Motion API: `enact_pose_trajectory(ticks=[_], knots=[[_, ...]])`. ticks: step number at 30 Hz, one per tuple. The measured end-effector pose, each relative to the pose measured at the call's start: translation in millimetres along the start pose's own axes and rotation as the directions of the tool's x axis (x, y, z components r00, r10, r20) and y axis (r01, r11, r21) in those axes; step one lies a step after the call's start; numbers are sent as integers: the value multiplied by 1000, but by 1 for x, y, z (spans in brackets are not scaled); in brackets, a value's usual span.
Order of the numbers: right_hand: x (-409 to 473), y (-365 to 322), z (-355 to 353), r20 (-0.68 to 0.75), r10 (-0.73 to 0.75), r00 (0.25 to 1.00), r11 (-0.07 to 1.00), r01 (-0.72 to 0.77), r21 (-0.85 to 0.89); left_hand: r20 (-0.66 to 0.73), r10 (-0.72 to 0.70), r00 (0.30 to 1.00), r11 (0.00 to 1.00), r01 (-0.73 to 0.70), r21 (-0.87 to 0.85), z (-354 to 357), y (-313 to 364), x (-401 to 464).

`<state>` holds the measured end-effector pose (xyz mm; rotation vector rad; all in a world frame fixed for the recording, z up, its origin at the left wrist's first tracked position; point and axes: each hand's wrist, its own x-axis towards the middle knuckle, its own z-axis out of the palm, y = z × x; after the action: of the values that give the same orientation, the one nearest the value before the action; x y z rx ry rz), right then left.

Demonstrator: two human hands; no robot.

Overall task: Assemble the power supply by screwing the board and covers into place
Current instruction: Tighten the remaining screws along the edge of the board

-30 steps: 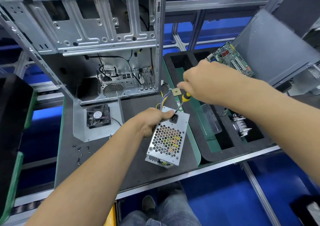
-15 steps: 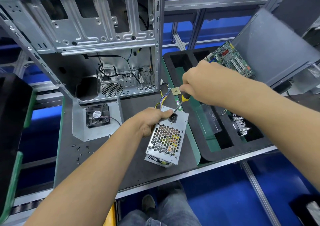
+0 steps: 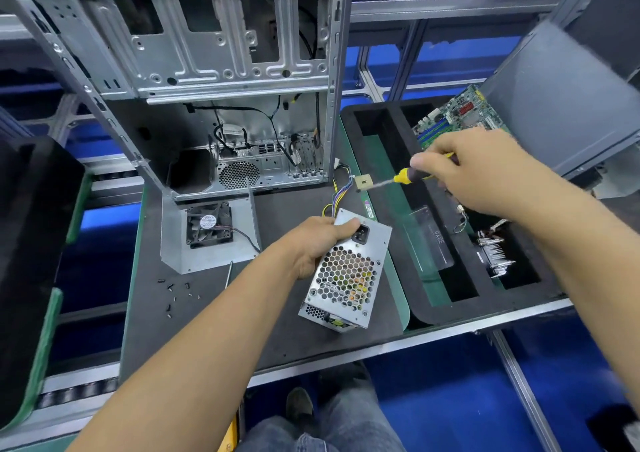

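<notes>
Blue flooring and conveyor rails are showing around the dark work mat where I am standing, and the open computer chassis is looming at twelve o'clock. Next in size, the power supply is sitting tilted at the mat's centre, with my left hand gripping its eleven o'clock corner, thumb lying beside the socket. At two o'clock my right hand is clenching around the yellow-handled screwdriver, its blurred tip pointing toward nine o'clock, well above the supply. Smallest, loose screws are lying at eight o'clock. I am judging that the tilted box could slip if I press the driver down off-centre, stripping a screw head.
</notes>
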<state>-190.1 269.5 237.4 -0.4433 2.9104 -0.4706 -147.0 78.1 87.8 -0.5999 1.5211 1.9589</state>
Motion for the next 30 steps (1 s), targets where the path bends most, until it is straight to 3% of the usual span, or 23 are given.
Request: enact_pose_trajectory(ticks=[3, 7, 9, 12, 15, 18, 19, 22, 26, 30], knots=[[-7, 16, 36, -35, 83, 996, 941, -66, 331, -26, 23, 999, 1000, -22, 22, 0, -1, -2], [-8, 18, 90, 8, 219, 976, 718, -167, 676, -94, 71, 993, 992, -61, 108, -13, -6, -13], [-9, 13, 108, 21, 242, 970, 599, -167, 783, -143, 123, 982, 990, -112, 83, -29, -15, -21], [-12, 8, 124, -30, 238, 971, 554, -110, 825, -279, 230, 932, 973, -219, 74, -67, -42, -35], [-14, 6, 131, -111, 213, 971, 599, -40, 800, -523, 298, 798, 954, -231, 190, -122, -81, -56], [-16, 4, 134, -161, 203, 966, 612, 3, 791, -712, 393, 583, 898, -76, 434, -179, -122, -81], [-16, 3, 135, -165, 212, 963, 600, 5, 800, -728, 415, 545, 871, -8, 491, -191, -131, -87], [-17, 1, 138, -158, 223, 962, 584, -2, 812, -650, 522, 553, 716, 130, 686, -209, -149, -90], [-18, -2, 140, -162, 219, 962, 583, 4, 812, -473, 657, 587, 515, 108, 850, -201, -155, -79], [-19, -3, 141, -175, 211, 962, 581, 21, 813, -412, 735, 539, 435, 91, 896, -193, -153, -68]])
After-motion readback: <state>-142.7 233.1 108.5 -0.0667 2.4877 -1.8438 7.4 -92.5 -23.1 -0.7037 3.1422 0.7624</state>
